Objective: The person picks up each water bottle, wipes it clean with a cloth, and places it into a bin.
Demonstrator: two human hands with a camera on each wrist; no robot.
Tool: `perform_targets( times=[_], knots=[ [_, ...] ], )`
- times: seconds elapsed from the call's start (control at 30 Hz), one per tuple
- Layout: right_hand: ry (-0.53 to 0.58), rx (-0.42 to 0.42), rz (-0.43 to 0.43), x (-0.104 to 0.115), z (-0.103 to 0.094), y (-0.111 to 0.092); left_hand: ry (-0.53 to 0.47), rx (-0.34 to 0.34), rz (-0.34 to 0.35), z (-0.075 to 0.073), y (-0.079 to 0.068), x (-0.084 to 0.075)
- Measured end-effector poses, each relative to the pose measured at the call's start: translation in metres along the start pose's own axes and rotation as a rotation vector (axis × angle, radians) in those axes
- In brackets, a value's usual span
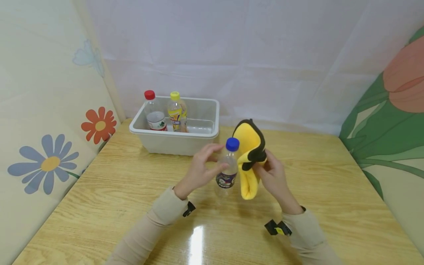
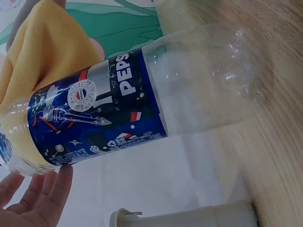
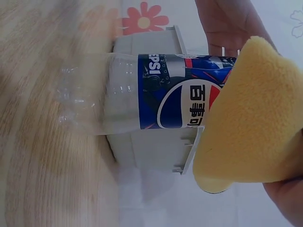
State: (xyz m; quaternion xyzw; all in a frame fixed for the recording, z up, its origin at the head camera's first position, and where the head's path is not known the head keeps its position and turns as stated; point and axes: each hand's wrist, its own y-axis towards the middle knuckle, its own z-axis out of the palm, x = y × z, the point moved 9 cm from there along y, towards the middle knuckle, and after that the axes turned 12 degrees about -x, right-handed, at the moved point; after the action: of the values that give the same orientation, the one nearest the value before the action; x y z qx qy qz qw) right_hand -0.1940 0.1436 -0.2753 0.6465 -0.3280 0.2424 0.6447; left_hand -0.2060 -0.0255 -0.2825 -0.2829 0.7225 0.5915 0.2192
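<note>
A clear Pepsi bottle [image 1: 226, 180] with a blue cap stands upright on the wooden table, its dark blue label facing me. My left hand [image 1: 201, 167] is at its left side, thumb over the shoulder of the bottle and fingers spread loosely; in the left wrist view the fingertips [image 2: 64, 182] meet the bottle's edge near the label. My right hand [image 1: 273, 176] grips a yellow cloth with a dark backing [image 1: 249, 184], bunched and hanging just right of the bottle. Seen from the right wrist, the cloth [image 3: 251, 118] covers the bottle's upper part.
Behind the left hand a pale grey plastic bin [image 1: 175, 143] stands at the table's back. Inside it are a red-capped bottle [image 1: 155, 119] and a yellow-capped bottle [image 1: 175, 114]. A white sheet [image 1: 232, 66] hangs behind, with flower-printed panels on both sides.
</note>
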Motion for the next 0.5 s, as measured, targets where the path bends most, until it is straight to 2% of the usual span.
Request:
perform_targets(
  times=[0.2,0.5],
  knots=[
    [-0.028,0.023,0.029,-0.005,0.003,-0.001,-0.034,0.004,-0.074,0.0,0.0,0.003],
    [-0.075,0.072,0.035,-0.013,0.005,-0.004,-0.055,0.026,-0.137,0.001,-0.002,0.008]
  ],
)
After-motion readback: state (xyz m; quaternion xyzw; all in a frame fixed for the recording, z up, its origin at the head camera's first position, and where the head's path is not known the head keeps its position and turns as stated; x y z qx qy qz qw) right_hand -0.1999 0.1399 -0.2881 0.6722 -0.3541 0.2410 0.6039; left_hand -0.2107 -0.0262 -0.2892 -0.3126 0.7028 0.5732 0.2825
